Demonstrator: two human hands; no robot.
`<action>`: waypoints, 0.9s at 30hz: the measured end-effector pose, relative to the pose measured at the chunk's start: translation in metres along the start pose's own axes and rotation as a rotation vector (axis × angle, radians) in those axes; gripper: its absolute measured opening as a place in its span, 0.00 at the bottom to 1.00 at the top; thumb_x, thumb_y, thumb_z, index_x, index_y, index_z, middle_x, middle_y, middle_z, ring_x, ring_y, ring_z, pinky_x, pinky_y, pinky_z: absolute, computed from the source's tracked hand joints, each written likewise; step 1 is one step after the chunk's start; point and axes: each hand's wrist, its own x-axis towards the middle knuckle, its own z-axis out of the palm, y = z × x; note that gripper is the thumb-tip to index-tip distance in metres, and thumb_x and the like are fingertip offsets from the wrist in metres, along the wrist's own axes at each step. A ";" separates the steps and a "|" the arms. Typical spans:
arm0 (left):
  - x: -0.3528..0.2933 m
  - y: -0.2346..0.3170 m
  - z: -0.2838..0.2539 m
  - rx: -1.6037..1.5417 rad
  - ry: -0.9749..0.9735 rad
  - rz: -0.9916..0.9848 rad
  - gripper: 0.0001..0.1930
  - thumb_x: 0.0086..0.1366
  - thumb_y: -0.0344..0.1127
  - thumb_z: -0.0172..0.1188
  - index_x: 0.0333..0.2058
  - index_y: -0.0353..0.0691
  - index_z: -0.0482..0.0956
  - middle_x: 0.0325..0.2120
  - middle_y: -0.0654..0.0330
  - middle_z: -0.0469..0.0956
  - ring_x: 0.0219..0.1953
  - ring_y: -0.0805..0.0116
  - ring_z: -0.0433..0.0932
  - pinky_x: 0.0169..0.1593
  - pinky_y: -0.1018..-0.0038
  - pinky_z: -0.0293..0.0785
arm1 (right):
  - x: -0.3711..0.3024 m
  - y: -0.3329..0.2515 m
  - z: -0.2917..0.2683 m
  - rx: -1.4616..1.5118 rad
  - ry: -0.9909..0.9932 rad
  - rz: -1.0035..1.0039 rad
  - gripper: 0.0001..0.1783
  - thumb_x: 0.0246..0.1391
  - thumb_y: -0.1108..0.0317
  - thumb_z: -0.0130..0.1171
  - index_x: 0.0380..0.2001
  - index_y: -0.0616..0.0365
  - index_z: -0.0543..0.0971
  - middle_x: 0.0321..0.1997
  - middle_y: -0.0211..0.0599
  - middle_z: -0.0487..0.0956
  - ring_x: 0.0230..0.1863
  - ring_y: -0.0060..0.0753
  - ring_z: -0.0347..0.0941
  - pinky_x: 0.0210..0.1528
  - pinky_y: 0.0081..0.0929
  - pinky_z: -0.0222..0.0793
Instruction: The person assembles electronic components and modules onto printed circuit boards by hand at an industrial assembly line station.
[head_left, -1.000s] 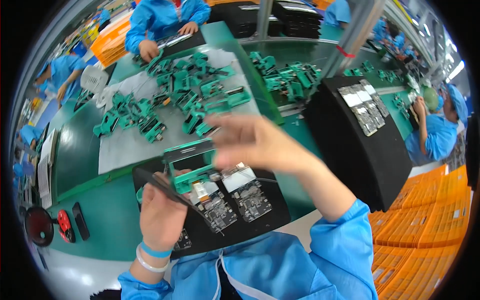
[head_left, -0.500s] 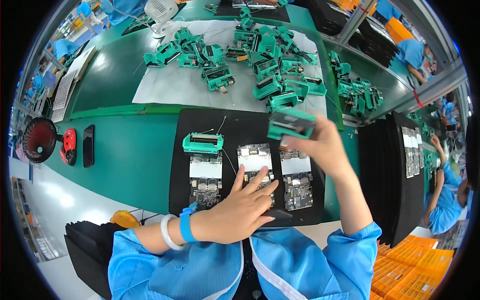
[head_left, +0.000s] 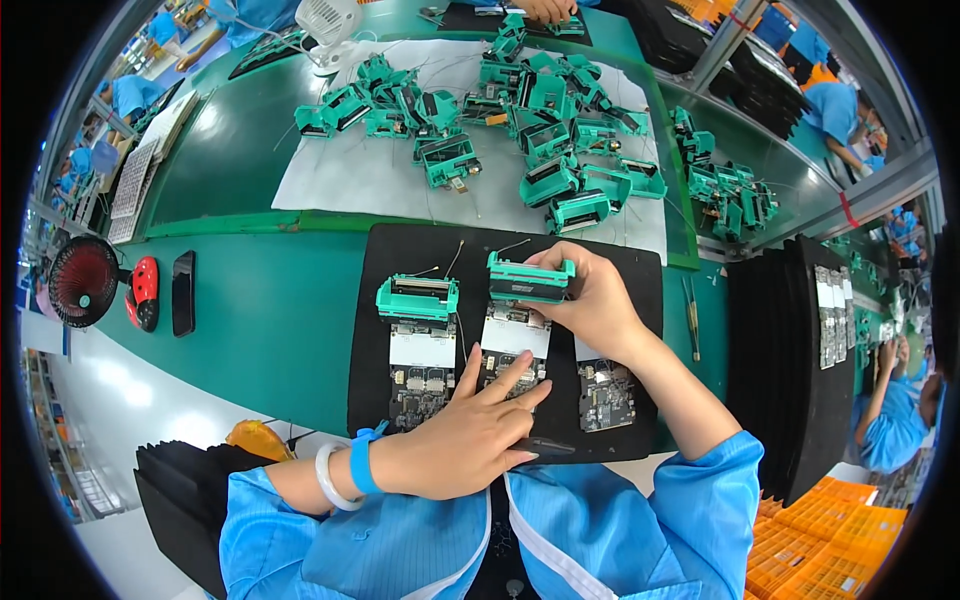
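Three circuit boards lie in a row on a black mat (head_left: pixel 366 340). The left board (head_left: pixel 421 352) has a green plastic-framed module (head_left: pixel 417 298) with thin wires at its far end. My right hand (head_left: pixel 598 305) grips a similar green-framed module (head_left: pixel 530 280), held over the far end of the middle board (head_left: pixel 515 338). Contact between module and board cannot be made out. My left hand (head_left: pixel 465 440) rests with fingers spread over the near part of that board. My right forearm passes over the right board (head_left: pixel 607 395). A dark slim object (head_left: pixel 552 447) lies beside my left hand.
Many green-framed modules (head_left: pixel 545 140) are heaped on a white sheet (head_left: pixel 320 190) beyond the mat. A phone (head_left: pixel 183 292) and a small fan (head_left: pixel 83 282) sit at left. Tweezers (head_left: pixel 692 318) lie at right, near stacked black trays (head_left: pixel 790 370). Co-workers are around.
My right hand has carried the green-framed module left and nearer, from above the right board to the far end of the middle board. My left hand stays on the middle board.
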 end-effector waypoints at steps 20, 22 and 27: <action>0.004 0.004 -0.013 -0.035 0.543 0.163 0.16 0.48 0.26 0.69 0.37 0.32 0.80 0.43 0.51 0.81 0.46 0.51 0.80 0.49 0.62 0.78 | 0.000 0.007 0.002 -0.114 -0.005 -0.049 0.15 0.46 0.86 0.66 0.32 0.61 0.70 0.47 0.38 0.78 0.41 0.19 0.74 0.39 0.22 0.76; 0.007 0.006 -0.021 0.294 0.615 0.182 0.18 0.44 0.24 0.66 0.38 0.31 0.80 0.40 0.51 0.80 0.41 0.52 0.81 0.43 0.67 0.79 | -0.001 0.005 0.003 -0.120 0.000 -0.045 0.16 0.45 0.86 0.66 0.31 0.61 0.70 0.47 0.38 0.78 0.42 0.19 0.74 0.40 0.22 0.76; 0.018 -0.015 -0.009 0.615 0.584 0.130 0.25 0.42 0.20 0.57 0.45 0.24 0.77 0.44 0.44 0.78 0.48 0.48 0.78 0.50 0.64 0.78 | -0.002 0.006 0.006 -0.147 0.018 -0.079 0.15 0.45 0.87 0.65 0.31 0.61 0.70 0.46 0.38 0.78 0.42 0.19 0.74 0.40 0.22 0.76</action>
